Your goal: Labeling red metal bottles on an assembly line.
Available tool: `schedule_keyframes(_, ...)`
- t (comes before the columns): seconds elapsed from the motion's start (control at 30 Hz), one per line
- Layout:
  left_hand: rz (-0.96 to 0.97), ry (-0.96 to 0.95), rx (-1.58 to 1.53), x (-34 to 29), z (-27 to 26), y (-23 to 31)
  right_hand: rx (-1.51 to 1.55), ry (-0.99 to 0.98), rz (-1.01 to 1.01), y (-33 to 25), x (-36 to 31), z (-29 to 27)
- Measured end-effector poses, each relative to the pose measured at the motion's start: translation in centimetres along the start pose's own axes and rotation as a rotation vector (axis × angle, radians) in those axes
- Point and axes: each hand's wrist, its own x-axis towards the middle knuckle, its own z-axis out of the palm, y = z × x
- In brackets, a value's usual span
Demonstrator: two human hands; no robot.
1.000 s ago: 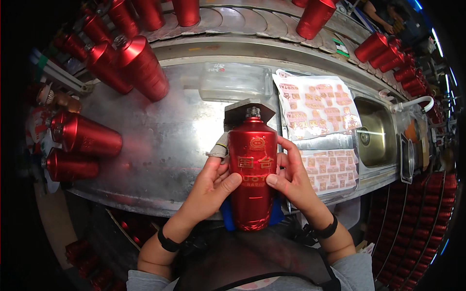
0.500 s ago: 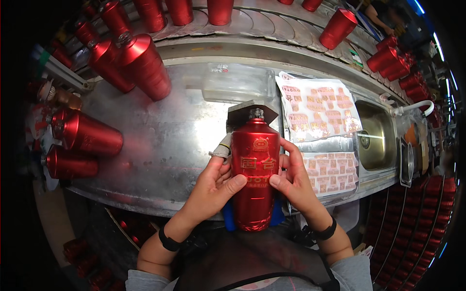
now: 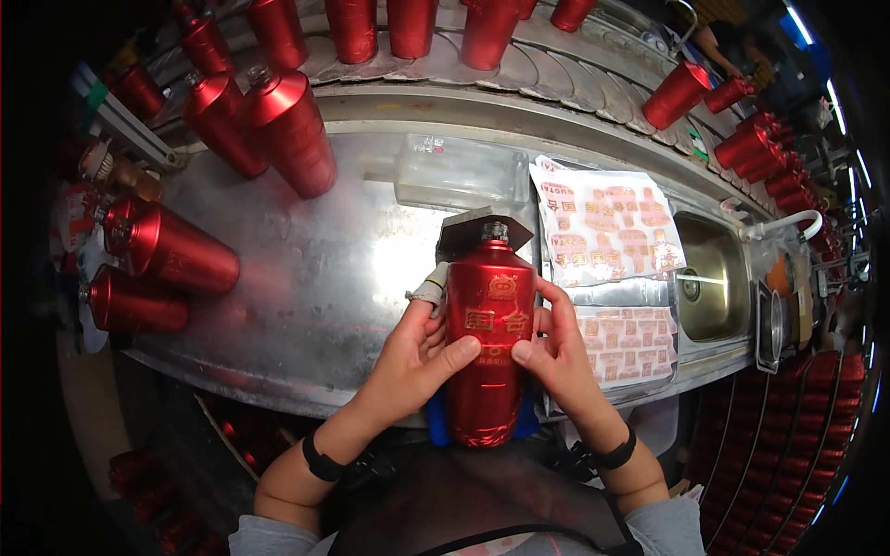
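A glossy red bottle (image 3: 487,394) with gold lettering and a clear threaded neck leans back in front of me, its base toward my body. My left hand (image 3: 408,361) is closed around its left side, thumb pressed on the front at the lettering. A pale wrap with a yellow band (image 3: 429,286) covers a left fingertip. My right hand (image 3: 561,361) grips the other side, its thumb beside the left one. Behind the neck is a dark grey angular support (image 3: 459,235). Something blue (image 3: 526,423) shows under the bottle's lower end.
Printed decal sheets (image 3: 608,222) lie right of the bottle, left of a sink (image 3: 709,269). A clear box (image 3: 461,176) sits behind. Red bottles (image 3: 289,134) stand at the bench's back left; others (image 3: 176,246) lie at its left edge. A conveyor (image 3: 519,69) carries more bottles.
My left thumb has slid right over the lower gold lettering. Both hands still hold the bottle. Bottles on the conveyor have moved to the right, and the whole view has shifted slightly.
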Motion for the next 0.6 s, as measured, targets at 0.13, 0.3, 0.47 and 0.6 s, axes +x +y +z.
schedule_keyframes(0.13,0.058,0.078,-0.065,0.9,0.3,0.0,0.001,0.035,0.077,-1.3,0.6,-0.2)
schedule_keyframes(0.3,0.067,0.112,-0.088,1.6,1.4,0.3,-0.006,0.123,-0.050,0.3,1.5,0.7)
schedule_keyframes(0.47,0.091,0.156,-0.040,1.8,1.6,-0.2,0.074,0.131,-0.050,0.2,1.6,0.9)
schedule_keyframes(0.6,0.110,0.162,-0.040,1.8,1.6,0.0,0.078,0.077,0.029,-0.8,1.5,0.6)
